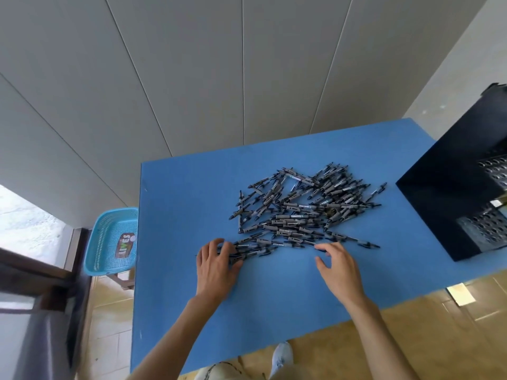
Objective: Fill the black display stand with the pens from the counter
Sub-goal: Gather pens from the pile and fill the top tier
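A loose pile of several grey-and-black pens lies spread across the middle of the blue counter. My left hand sits at the pile's near left edge, its fingers curled over a small bundle of pens lying side by side. My right hand hovers at the pile's near right edge with spread, relaxed fingers, fingertips touching the ends of the nearest pens. The black display stand stands at the counter's right side, with perforated rows of holes on its right face partly cut off by the frame.
A light blue plastic basket with a label inside sits on a stool left of the counter. Grey wall panels rise behind. The counter's near edge runs above a tiled floor, where my shoe shows.
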